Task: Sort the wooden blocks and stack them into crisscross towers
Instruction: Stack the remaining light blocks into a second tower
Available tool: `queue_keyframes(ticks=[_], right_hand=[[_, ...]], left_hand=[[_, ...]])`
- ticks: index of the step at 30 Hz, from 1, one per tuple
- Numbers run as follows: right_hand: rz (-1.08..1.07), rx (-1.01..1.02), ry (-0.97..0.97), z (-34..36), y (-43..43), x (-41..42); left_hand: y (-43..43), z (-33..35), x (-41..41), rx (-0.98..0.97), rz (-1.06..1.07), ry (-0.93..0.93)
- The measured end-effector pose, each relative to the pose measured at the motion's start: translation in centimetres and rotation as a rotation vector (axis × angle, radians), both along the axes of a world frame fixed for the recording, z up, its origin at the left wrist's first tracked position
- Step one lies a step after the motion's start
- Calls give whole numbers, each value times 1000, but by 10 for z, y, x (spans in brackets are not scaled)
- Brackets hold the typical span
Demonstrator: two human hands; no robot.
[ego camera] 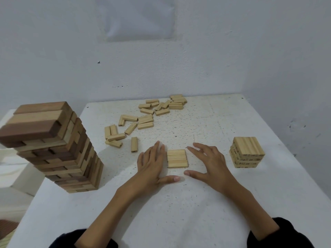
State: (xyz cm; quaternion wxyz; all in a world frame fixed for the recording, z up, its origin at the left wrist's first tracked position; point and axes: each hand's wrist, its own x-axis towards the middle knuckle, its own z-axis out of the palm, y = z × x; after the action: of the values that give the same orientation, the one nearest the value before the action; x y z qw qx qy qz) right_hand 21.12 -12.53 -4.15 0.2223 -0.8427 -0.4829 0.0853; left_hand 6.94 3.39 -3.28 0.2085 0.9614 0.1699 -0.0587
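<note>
A flat row of pale wooden blocks (177, 158), long axes crosswise, lies between a straight-fingered left hand (152, 165), nearer, and a splayed, empty right hand (209, 163).

On your white table (179, 212), the flat row of three pale wooden blocks (177, 158) lies between your left hand (152, 165) and right hand (211, 163). The tall brown-and-tan wooden block tower (59, 151) stands left, the short pale wooden block stack (248, 153) right (near the edge), and the scattered pale wooden blocks (145, 119) lie behind.
</note>
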Motion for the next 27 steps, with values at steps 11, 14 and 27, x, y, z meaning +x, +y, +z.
queue_keyframes(ticks=[11,14,27], right_hand=[[56,137,107,-3,21,18],[82,153,100,-3,19,19],[145,246,-216,49,-11,27]], left_hand=[[12,-7,10,-157,171,-382],[13,-6,9,-169,136,-425],[7,33,27,-35,-80,-674]])
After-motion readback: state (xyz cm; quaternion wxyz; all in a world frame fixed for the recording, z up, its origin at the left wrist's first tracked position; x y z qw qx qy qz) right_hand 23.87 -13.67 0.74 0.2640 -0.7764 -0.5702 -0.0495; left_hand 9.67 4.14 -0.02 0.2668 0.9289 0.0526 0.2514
